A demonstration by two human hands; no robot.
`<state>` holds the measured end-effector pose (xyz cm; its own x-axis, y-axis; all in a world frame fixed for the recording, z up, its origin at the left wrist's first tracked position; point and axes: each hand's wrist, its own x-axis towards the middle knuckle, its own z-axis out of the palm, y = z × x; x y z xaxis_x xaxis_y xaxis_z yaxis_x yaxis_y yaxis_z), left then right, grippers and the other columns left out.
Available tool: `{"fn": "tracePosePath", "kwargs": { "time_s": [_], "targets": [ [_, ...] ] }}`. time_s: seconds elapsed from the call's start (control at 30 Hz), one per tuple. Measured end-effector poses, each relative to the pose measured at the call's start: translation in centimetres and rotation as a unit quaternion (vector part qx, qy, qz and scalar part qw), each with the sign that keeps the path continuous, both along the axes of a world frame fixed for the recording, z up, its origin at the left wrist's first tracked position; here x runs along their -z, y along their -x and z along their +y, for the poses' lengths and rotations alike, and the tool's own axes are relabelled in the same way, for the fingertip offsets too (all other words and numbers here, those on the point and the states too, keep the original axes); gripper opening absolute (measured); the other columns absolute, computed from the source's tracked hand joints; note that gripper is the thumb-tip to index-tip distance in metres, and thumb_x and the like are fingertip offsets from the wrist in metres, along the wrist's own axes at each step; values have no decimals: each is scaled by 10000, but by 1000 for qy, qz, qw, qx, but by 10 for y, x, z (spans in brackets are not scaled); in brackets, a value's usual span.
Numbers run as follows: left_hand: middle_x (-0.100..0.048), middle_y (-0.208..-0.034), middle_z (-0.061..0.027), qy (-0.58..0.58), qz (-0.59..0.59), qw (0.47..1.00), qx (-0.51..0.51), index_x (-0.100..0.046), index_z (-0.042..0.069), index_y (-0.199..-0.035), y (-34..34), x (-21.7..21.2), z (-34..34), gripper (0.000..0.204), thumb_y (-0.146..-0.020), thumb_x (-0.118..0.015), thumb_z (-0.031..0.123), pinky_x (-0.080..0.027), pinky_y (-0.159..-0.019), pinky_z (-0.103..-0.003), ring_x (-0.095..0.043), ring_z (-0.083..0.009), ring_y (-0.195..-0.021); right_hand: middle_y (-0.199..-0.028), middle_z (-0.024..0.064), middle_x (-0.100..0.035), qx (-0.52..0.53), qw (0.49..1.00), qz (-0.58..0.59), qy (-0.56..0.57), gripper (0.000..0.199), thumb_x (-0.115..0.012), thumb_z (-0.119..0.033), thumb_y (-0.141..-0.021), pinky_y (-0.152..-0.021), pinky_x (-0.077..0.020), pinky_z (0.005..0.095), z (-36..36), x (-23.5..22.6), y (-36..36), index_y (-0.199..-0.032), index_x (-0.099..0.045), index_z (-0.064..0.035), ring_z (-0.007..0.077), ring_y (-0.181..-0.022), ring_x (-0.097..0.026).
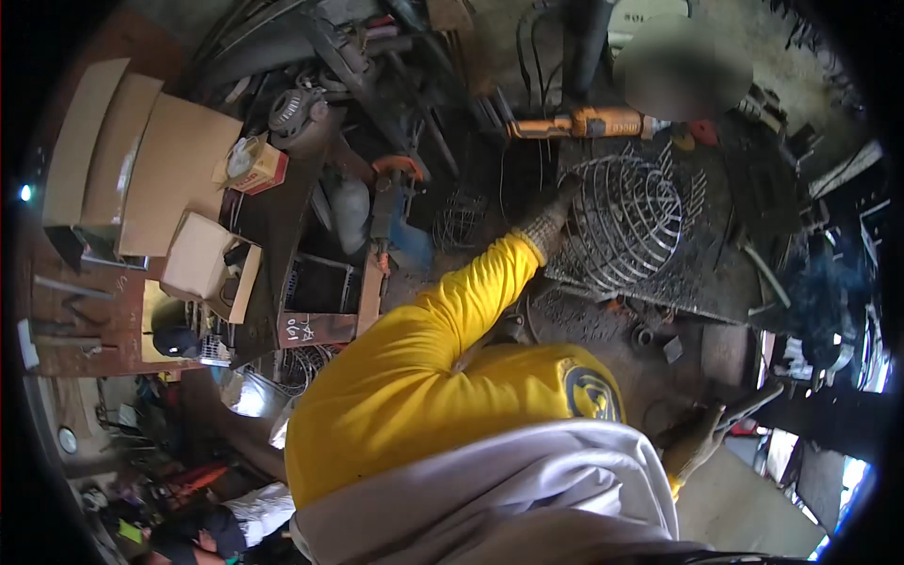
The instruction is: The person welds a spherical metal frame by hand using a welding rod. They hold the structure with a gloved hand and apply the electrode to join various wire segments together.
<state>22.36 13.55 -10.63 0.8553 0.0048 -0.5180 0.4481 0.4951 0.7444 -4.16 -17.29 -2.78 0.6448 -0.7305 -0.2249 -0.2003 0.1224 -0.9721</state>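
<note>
Pretty sure this is a metal workshop, and a well-used one. Right at the left fingers [568, 191] there's a wire cage [626, 243], with a dark, grimy bench [720, 273] stretching off to their right. An orange power tool [603, 123] sits just beyond them. Nearer the body than those fingers, you've got scraps [671, 349] lying about. Off to their left: metal bars [426, 108], a small engine [294, 110] and cardboard boxes [184, 160].
</note>
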Motion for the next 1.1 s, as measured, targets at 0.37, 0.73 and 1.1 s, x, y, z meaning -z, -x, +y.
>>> {"fn": "tracePosePath", "kwargs": {
  "time_s": [0.37,0.73,1.1],
  "targets": [
    [-685,-1004,-71,24,-33,999,11,-613,61,-1150,-9,15,-10,454,-922,-608,453,-560,-708,-384,-669,-212,-842,-773,82,-562,-98,968,9,229,479,-649,-265,-872,-537,-434,309,-33,37,16,-1208,-527,54,159,-590,-531],
    [-634,-881,-53,19,-34,999,26,-620,90,-1058,-5,16,3,401,-930,-594,468,-552,-607,-364,-624,-201,-697,-782,51,-584,-123,944,71,296,465,-680,-234,-870,-511,-442,276,-12,17,9,-1225,-532,26,120,-622,-536],
    [-632,-1013,-73,134,-27,987,85,-578,83,-1134,-18,28,13,455,-864,-693,431,-569,-750,-403,-634,-233,-908,-704,-15,-522,-37,978,53,198,303,-620,-96,-888,-497,-411,235,69,1,-22,-1168,-567,9,71,-547,-472]
  ]
}}
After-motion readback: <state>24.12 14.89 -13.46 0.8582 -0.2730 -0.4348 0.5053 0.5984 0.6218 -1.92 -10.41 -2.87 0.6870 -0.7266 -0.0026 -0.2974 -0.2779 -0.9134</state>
